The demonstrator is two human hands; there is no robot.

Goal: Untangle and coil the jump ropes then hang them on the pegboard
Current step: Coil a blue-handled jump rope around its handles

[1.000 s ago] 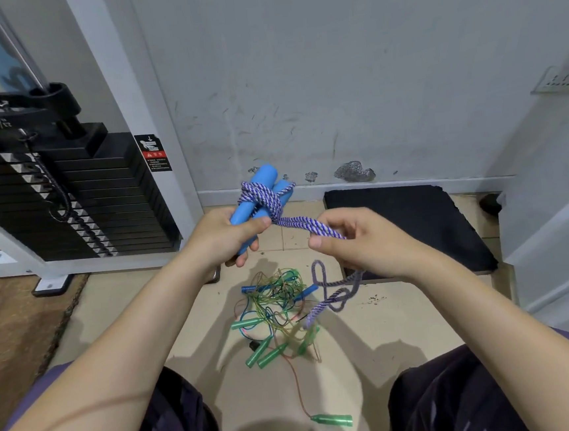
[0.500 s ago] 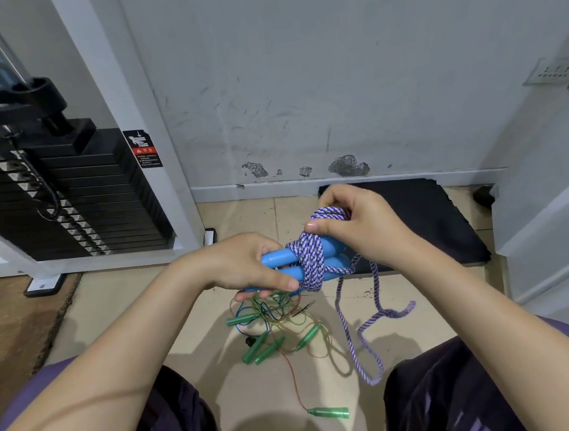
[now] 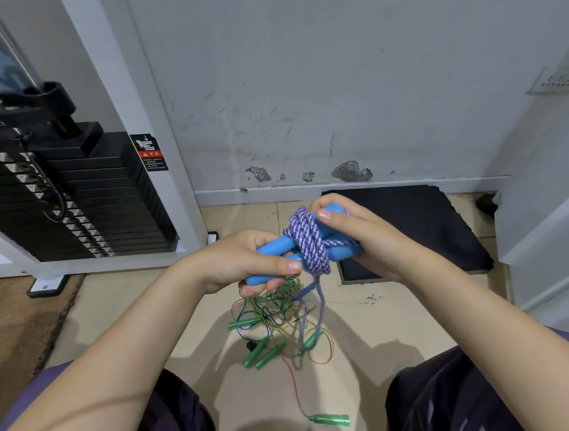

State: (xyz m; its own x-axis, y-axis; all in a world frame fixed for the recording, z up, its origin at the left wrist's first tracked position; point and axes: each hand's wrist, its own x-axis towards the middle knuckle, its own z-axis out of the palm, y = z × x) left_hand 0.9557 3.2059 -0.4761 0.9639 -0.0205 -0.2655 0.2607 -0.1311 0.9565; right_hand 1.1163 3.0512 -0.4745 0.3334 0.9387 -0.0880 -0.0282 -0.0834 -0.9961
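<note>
Head view: beige tiled floor against a scuffed grey wall; black weight stack far out beyond the left hand, dark mat just past the right hand. Left hand closed around the near ends of two blue handles, thumb pressed on top. Right hand grips the far ends, thumb against the purple-white rope, which is wound several turns around the handles between both hands. A loose tail hangs below the hands. Directly beneath them on the floor lies a tangle of thin ropes with green handles; one green handle lies apart, nearer the person's knees.
</note>
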